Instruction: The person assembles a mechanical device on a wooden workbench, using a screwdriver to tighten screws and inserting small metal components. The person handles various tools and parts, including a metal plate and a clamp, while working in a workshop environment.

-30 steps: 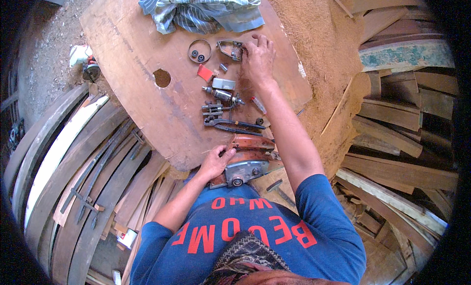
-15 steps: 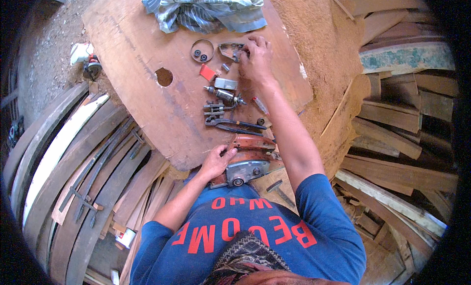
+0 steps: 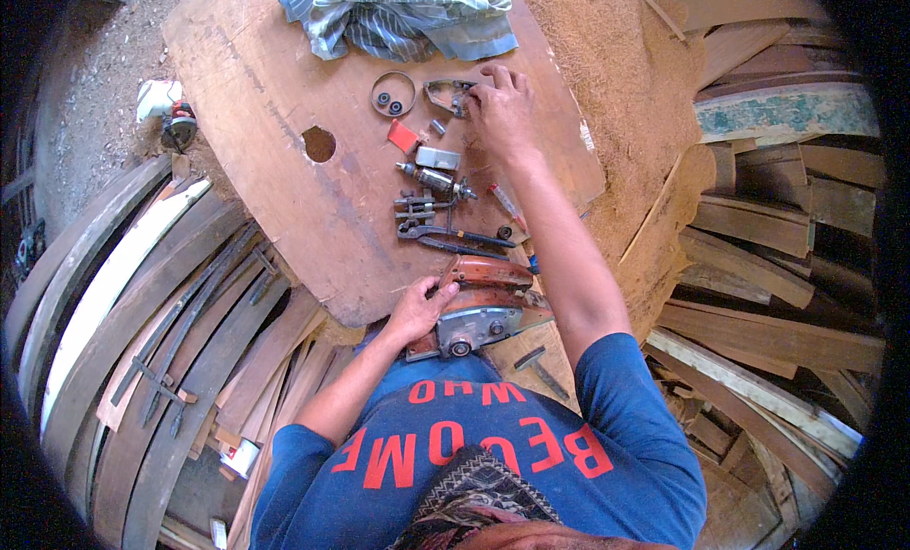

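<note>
My left hand (image 3: 420,313) is closed around the left side of an orange and grey power tool body (image 3: 482,304), which rests by my lap. Farther up the board, my right hand (image 3: 504,112) has bent fingers on the right end of a hollow dark metal piece (image 3: 444,97). Its fingertips are partly hidden. To the left of that piece lies a thin ring (image 3: 392,93) with two small round parts inside. Closer to me are a red piece (image 3: 403,136), a grey block (image 3: 438,159), a motor armature (image 3: 434,179) and black-handled pliers (image 3: 455,237).
The parts lie on a wooden board (image 3: 275,199) with a round hole. A striped cloth (image 3: 398,19) is bunched at its far edge. A hammer (image 3: 542,370) lies near my lap on the right. Curved timber planks (image 3: 123,294) and sawdust (image 3: 645,105) surround the board.
My right hand has shifted very slightly at the dark metal piece. My left hand stays on the power tool body. The whole view has drifted a little.
</note>
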Action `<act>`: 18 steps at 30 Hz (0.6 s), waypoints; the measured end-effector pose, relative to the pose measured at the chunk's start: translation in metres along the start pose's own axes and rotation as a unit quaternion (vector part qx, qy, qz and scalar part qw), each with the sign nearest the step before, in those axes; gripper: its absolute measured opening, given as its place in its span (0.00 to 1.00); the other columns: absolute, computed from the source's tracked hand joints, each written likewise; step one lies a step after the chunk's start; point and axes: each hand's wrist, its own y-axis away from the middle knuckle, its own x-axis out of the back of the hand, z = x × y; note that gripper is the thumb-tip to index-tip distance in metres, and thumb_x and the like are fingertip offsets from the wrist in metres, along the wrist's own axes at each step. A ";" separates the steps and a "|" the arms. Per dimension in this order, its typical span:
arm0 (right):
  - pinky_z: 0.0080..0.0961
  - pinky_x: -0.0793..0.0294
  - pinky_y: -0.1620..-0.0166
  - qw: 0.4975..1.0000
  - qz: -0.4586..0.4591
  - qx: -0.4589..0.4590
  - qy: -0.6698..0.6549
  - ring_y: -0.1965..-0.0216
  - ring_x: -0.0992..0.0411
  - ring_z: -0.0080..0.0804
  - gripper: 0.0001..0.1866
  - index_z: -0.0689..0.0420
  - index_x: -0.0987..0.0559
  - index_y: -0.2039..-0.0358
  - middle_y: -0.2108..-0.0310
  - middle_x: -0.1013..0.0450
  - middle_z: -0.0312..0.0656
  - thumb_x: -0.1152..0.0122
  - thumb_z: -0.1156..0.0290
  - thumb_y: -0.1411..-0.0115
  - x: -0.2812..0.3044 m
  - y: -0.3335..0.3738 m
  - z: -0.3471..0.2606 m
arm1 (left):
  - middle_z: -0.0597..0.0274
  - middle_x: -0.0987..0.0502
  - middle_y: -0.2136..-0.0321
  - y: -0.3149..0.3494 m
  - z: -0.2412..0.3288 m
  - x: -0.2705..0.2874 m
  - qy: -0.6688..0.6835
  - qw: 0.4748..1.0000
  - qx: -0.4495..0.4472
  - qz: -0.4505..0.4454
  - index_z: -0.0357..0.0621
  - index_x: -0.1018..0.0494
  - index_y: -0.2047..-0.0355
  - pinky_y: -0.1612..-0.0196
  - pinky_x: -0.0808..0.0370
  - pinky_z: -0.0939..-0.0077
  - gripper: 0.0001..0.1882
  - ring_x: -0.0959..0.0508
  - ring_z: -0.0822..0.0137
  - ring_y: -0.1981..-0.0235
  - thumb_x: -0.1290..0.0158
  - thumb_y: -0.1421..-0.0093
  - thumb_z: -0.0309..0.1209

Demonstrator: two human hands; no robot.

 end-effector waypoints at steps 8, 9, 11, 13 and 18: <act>0.52 0.34 0.37 0.999 0.020 -0.027 0.033 0.40 0.31 0.49 0.08 0.58 0.12 0.65 0.44 0.24 0.43 0.33 0.69 0.40 -0.022 -0.005 -0.009 | 0.47 0.14 0.56 0.003 0.006 0.001 0.003 1.000 -0.005 0.004 0.35 0.19 0.47 0.46 0.22 0.60 0.33 0.16 0.57 0.53 0.46 0.28 0.58; 0.50 0.34 0.38 0.999 0.025 -0.027 0.034 0.41 0.31 0.49 0.08 0.59 0.12 0.66 0.45 0.24 0.43 0.32 0.68 0.40 -0.023 -0.007 -0.009 | 0.45 0.15 0.55 0.003 0.008 0.002 0.005 1.000 0.002 0.001 0.34 0.19 0.48 0.46 0.23 0.60 0.33 0.17 0.56 0.52 0.45 0.29 0.57; 0.51 0.33 0.37 0.997 0.032 -0.036 -0.053 0.41 0.31 0.53 0.10 0.58 0.12 0.64 0.46 0.23 0.46 0.34 0.69 0.43 -0.018 -0.009 -0.001 | 0.41 0.17 0.53 0.003 0.011 0.003 0.010 1.000 0.017 -0.003 0.31 0.20 0.48 0.44 0.24 0.60 0.33 0.17 0.52 0.49 0.43 0.29 0.56; 0.49 0.30 0.40 0.991 0.040 -0.053 -0.120 0.44 0.28 0.53 0.11 0.58 0.12 0.64 0.50 0.22 0.47 0.34 0.69 0.45 -0.013 -0.010 0.007 | 0.41 0.16 0.53 0.001 0.005 0.000 0.045 0.998 0.029 -0.017 0.31 0.20 0.48 0.44 0.23 0.60 0.33 0.17 0.52 0.49 0.43 0.30 0.56; 0.36 0.21 0.56 0.915 -0.048 -0.219 -0.334 0.63 0.21 0.37 0.10 0.61 0.13 0.64 0.66 0.17 0.40 0.31 0.67 0.39 0.002 -0.015 0.012 | 0.43 0.15 0.54 -0.002 0.000 -0.001 0.025 1.000 0.005 -0.001 0.32 0.20 0.47 0.45 0.23 0.61 0.32 0.16 0.55 0.51 0.42 0.29 0.55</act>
